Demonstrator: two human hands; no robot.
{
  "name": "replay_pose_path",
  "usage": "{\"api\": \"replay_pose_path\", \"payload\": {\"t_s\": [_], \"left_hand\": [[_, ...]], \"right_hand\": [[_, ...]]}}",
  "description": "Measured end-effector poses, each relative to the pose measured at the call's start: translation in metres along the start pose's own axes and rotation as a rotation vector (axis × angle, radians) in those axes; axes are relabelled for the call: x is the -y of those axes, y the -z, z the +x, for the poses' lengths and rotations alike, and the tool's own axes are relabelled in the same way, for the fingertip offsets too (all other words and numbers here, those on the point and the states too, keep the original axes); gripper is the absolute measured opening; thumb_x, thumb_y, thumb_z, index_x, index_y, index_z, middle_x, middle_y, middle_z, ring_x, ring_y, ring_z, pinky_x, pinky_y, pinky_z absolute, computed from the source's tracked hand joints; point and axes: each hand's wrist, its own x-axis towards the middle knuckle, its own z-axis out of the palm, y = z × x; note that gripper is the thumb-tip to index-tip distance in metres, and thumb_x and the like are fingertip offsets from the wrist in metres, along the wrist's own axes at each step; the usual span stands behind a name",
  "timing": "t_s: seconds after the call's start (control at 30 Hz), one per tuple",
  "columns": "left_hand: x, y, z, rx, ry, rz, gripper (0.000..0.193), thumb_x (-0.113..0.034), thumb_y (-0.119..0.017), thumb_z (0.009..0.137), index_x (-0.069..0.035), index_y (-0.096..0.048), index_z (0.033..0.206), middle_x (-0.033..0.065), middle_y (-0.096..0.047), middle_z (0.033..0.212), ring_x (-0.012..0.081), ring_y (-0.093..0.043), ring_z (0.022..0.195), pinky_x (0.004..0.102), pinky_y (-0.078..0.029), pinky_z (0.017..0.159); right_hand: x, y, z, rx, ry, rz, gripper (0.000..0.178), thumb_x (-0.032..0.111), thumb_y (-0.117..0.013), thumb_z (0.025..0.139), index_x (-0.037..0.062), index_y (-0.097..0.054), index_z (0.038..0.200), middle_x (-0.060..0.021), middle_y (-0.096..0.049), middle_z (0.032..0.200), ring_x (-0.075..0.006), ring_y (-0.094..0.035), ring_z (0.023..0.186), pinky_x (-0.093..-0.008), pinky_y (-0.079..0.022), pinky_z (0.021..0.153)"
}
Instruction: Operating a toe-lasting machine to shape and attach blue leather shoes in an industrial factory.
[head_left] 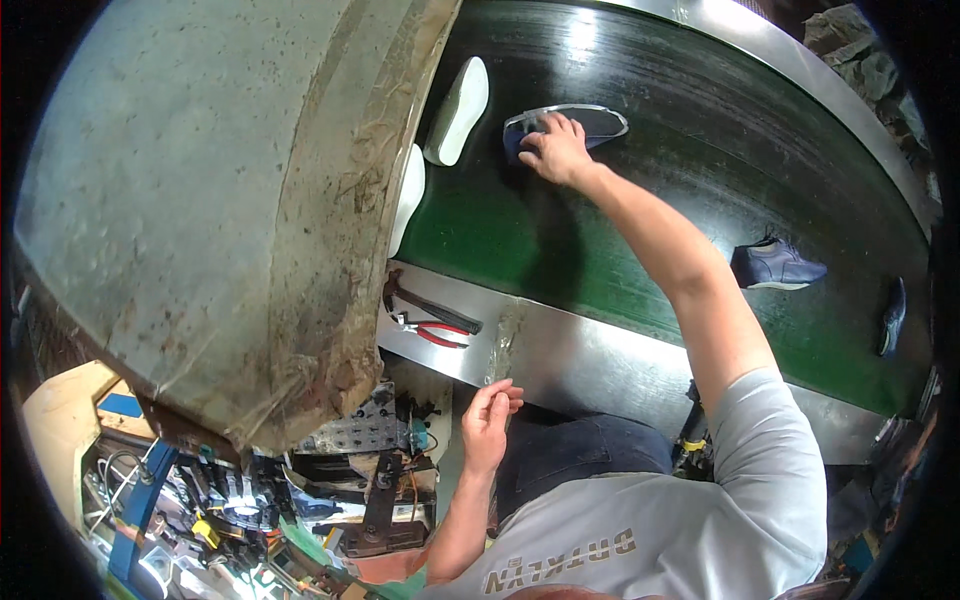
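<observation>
My right hand [557,150] reaches far over the dark green belt [640,270], its fingers closed over the near side of a blue shoe [606,124]. That shoe lies on its side with a pale rim round its dark underside; my palm hides part of it. My left hand [487,430] is held low before my body, by the near metal edge, with loosely bent fingers and nothing visible in it. Nearest to it on the metal ledge [590,350] lie a hammer [435,305] and red-handled pliers [438,331].
Two white soles [462,115] show beside a big, worn metal housing [220,180] on the left, one partly covered by it. A blue lace-up shoe [778,266] and another dark shoe [893,317] are further right on the belt. Tools and machine parts [230,500] crowd the lower left.
</observation>
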Motion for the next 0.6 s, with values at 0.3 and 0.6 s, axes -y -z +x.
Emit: {"api": "replay_pose_path", "payload": {"t_s": [0.3,0.6], "left_hand": [[-0.027,0.005,0.077,-0.23,-0.359,0.413,0.057,-0.016,-0.068,0.091,0.0,-0.04,0.137,0.0127,-0.046,0.133,0.0208,-0.044,0.122,0.0352,-0.036,0.103],[-0.028,0.028,0.027,0.232,0.242,-0.592,0.034,-0.002,-0.073,0.083,0.001,-0.063,0.115,0.0084,-0.067,0.113,0.017,-0.063,0.103,0.0335,-0.048,0.096]], "right_hand": [[0.126,0.043,-0.06,0.571,0.768,0.694,0.037,0.035,-0.052,0.093,0.0062,-0.065,0.074,-0.018,-0.063,0.069,-0.0374,-0.064,0.066,-0.0466,-0.053,0.062],[0.123,-0.115,0.051,0.254,-0.785,0.972,0.077,0.049,-0.075,0.077,-0.0062,-0.049,0.125,-0.0262,-0.059,0.121,-0.0338,-0.06,0.112,-0.0385,-0.047,0.097]]}}
